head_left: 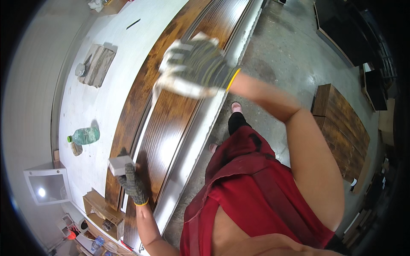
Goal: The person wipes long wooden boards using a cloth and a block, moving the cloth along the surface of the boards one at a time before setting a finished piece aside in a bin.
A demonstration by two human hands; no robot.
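My right hand, in a grey striped work glove with a yellow cuff, is closed on a white cloth over the brown wood-grain boards. It is a little blurred. Lower left, my left hand, in a similar glove, is closed around a small white block; some of its fingers are hidden behind it. A glossy grooved board lies lengthwise, nearest my body. Beside it, farther left, lies another brown board, with a narrow pale gap between the two.
On the white tabletop stand a wooden block with a small metal-looking jar, and a green-capped bottle lying down. A cardboard box sits near the lower left. Brown panels are stacked on the floor at right.
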